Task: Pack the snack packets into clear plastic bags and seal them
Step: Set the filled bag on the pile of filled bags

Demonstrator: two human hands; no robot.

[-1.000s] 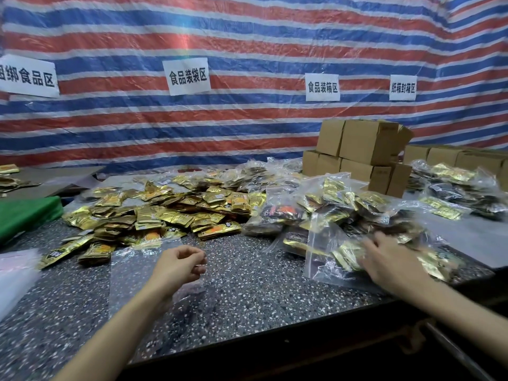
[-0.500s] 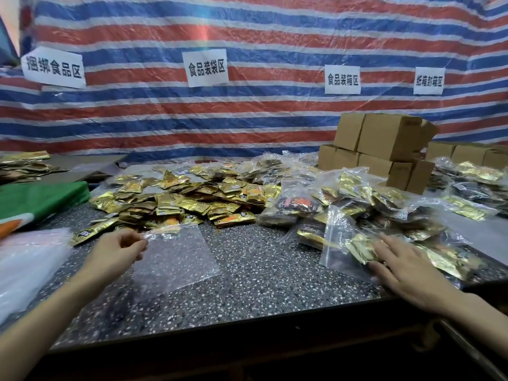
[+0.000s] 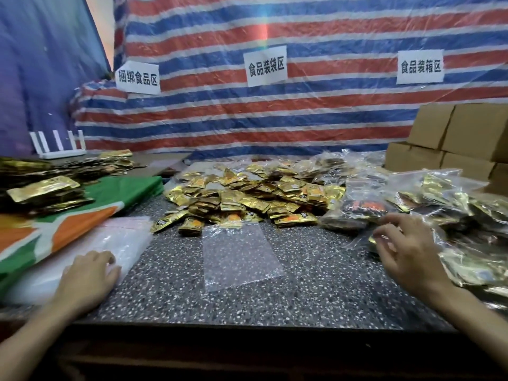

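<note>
At lower left the left hand [image 3: 88, 279] rests on a stack of clear bags [image 3: 129, 237], fingers together, slightly bent; at right the right hand [image 3: 406, 251], fingers apart, touches the filled bags [image 3: 357, 213]. Between them an empty bag [image 3: 239, 257] lies flat, snack packets [image 3: 247, 196] heaped just beyond

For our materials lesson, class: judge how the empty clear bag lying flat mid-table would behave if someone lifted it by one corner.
Probably floppy: the empty clear bag is thin film, lying flat with wrinkled edges. Likely very light, since the speckled table shows straight through it. Pushed, it may slide: it looks glossy.
</note>
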